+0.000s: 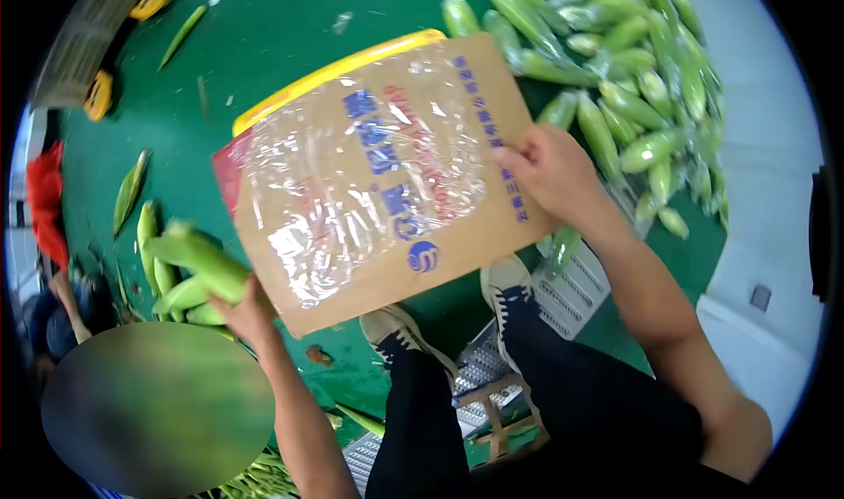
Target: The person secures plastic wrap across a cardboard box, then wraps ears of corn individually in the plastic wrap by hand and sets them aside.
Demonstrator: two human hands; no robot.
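Observation:
A flat brown cardboard piece with blue and red print, shiny clear film over its face, tilts in front of me. My right hand grips its right edge, thumb on the printed face. At its lower left corner, my left hand is closed around the end of a green corn ear in its husk. Several more ears lie beside and under that one. Whether the left hand also touches the cardboard, I cannot tell. A yellow rim shows behind the cardboard's top edge.
Film-wrapped corn ears are heaped at the upper right of the green floor. Perforated metal strips lie near my shoes. A grey item with yellow parts stands upper left. Another person's arm shows at far left.

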